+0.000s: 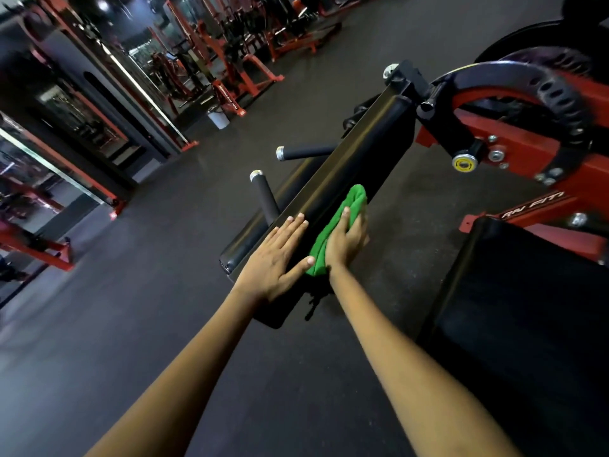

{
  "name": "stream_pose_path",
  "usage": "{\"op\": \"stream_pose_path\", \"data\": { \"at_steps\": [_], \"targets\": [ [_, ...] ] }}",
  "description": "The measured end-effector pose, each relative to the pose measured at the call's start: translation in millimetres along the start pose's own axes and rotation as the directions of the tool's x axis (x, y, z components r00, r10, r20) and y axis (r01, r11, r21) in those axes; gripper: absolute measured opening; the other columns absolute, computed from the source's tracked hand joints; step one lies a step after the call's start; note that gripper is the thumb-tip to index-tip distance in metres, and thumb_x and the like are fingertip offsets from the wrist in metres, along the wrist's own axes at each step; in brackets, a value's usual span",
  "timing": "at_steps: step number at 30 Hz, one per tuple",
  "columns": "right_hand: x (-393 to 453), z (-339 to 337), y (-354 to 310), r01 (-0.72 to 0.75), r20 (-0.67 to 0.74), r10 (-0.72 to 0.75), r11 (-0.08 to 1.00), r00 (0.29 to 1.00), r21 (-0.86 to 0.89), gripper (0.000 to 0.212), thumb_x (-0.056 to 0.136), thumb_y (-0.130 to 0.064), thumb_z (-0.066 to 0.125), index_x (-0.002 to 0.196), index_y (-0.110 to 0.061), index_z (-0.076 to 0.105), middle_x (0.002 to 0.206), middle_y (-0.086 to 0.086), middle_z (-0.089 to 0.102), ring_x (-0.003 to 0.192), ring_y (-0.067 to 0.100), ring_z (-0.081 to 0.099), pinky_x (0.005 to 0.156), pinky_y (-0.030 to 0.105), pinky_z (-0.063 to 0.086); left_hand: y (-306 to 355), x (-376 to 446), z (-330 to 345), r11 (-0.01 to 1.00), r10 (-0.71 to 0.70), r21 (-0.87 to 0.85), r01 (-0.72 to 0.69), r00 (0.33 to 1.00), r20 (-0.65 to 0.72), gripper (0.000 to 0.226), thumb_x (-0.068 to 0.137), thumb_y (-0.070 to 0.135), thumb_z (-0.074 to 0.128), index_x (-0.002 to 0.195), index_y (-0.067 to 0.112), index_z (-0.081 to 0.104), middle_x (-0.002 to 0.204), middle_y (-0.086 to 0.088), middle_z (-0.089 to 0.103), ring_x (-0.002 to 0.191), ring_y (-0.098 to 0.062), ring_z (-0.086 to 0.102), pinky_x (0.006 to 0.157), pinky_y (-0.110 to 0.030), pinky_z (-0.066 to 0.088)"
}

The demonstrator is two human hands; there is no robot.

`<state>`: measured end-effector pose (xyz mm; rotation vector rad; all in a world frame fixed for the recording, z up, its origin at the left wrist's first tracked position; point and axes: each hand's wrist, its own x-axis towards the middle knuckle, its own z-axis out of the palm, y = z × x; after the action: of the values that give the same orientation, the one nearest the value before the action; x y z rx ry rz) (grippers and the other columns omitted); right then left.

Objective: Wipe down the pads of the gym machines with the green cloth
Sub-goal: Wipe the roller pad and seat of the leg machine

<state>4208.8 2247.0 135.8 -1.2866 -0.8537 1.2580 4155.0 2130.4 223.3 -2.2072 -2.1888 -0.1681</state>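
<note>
A long black pad [356, 153] of a red gym machine runs from the centre up to the right. My left hand [276, 258] lies flat on its near end with the fingers straight. A bunched green cloth [342, 219] sits on the pad's right side. My right hand [346, 240] presses on the cloth, its fingers laid over it and its thumb along the cloth's near edge. A second black pad [514, 324] stands at the lower right, apart from both hands.
Two black handles with metal caps [263, 196] [303, 152] stick out left of the pad. The red frame with a black curved arm [527, 94] rises at the right. More red machines and mirrors [99, 94] line the left and back. Dark rubber floor [164, 308] surrounds me.
</note>
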Motion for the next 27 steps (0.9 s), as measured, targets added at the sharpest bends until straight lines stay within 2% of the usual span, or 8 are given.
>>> {"op": "stream_pose_path", "data": {
  "at_steps": [3,6,9,11,13,17,20,27],
  "targets": [
    [-46.4,-4.8,8.8,0.126,0.064,-0.124,0.992,0.99,-0.027,0.045,0.098,-0.029,0.05,0.136,-0.005,0.05,0.147,0.02,0.038,0.133,0.037,0.035,0.109,0.029,0.019,-0.9,-2.1,0.5,1.0,0.006,-0.001,-0.006,1.0,-0.017,0.085,0.09,0.071,0.012,0.15,0.012,0.023,0.155,0.006,0.013,0.145,-0.009,0.009,0.117,-0.018,-0.002],
    [-59.7,-16.4,25.0,0.288,0.146,-0.274,0.954,0.951,-0.086,0.059,0.096,-0.046,0.038,0.133,-0.004,0.053,0.141,0.022,0.045,0.126,0.038,0.044,0.108,0.027,0.023,4.5,9.8,-3.5,0.998,0.002,0.068,0.005,0.995,-0.102,0.077,0.095,0.063,0.016,0.14,0.008,0.044,0.145,-0.007,0.045,0.135,-0.021,0.039,0.117,-0.03,0.013],
    [-4.0,-8.4,11.1,0.176,0.097,-0.17,0.983,0.981,-0.056,0.057,0.093,-0.039,0.036,0.134,-0.003,0.051,0.138,0.021,0.048,0.125,0.039,0.047,0.107,0.042,0.033,12.0,49.1,-11.0,0.99,0.025,0.144,-0.006,0.991,-0.128,0.073,0.097,0.059,0.014,0.127,0.006,0.056,0.123,-0.009,0.058,0.115,-0.027,0.054,0.111,-0.033,0.018],
    [22.3,-3.0,-5.8,0.129,-0.009,-0.129,0.992,0.992,-0.008,0.049,0.095,-0.034,0.039,0.134,-0.007,0.052,0.136,0.018,0.051,0.121,0.036,0.05,0.103,0.042,0.035,15.0,79.3,-12.7,0.989,0.047,0.142,-0.032,0.994,-0.103,0.076,0.095,0.061,0.013,0.134,0.008,0.051,0.135,-0.008,0.052,0.128,-0.025,0.045,0.114,-0.03,0.009],
    [17.3,-1.8,-8.5,0.239,-0.039,-0.24,0.971,0.97,-0.019,0.051,0.098,-0.04,0.036,0.132,-0.007,0.054,0.135,0.019,0.051,0.121,0.031,0.046,0.102,0.036,0.03,15.6,106.0,-11.1,0.989,0.066,0.138,-0.055,0.995,-0.071,0.077,0.092,0.062,0.015,0.143,0.011,0.04,0.15,-0.005,0.037,0.142,-0.021,0.027,0.115,-0.025,-0.003],
    [-23.8,-13.3,27.0,0.416,0.07,-0.413,0.909,0.908,-0.02,0.046,0.097,-0.034,0.041,0.131,-0.007,0.054,0.137,0.016,0.051,0.128,0.024,0.039,0.108,0.02,0.02,17.9,143.1,1.2,0.996,0.051,0.073,-0.051,0.999,0.005,0.082,0.085,0.065,0.012,0.15,0.016,0.025,0.158,0.001,0.017,0.147,-0.014,0.005,0.118,-0.028,-0.005],
    [14.6,-12.2,29.9,0.312,0.139,-0.307,0.95,0.941,-0.016,0.053,0.093,-0.038,0.039,0.136,-0.009,0.048,0.14,0.013,0.049,0.127,0.028,0.045,0.105,0.019,0.023,17.8,142.8,12.9,0.997,0.058,0.057,-0.058,0.998,0.0,0.091,0.082,0.076,0.011,0.15,0.016,0.022,0.158,0.002,0.013,0.145,-0.01,0.001,0.119,-0.032,0.0],
    [52.1,1.8,-29.6,0.183,-0.032,-0.182,0.982,0.983,0.042,0.056,0.089,-0.046,0.039,0.135,-0.016,0.05,0.134,0.023,0.046,0.121,0.037,0.046,0.101,0.037,0.035,23.1,140.6,12.3,0.999,0.014,0.045,-0.012,0.999,-0.05,0.087,0.083,0.069,0.022,0.151,0.013,0.022,0.158,-0.001,0.017,0.147,-0.014,0.005,0.12,-0.034,0.001]
  ]
}}
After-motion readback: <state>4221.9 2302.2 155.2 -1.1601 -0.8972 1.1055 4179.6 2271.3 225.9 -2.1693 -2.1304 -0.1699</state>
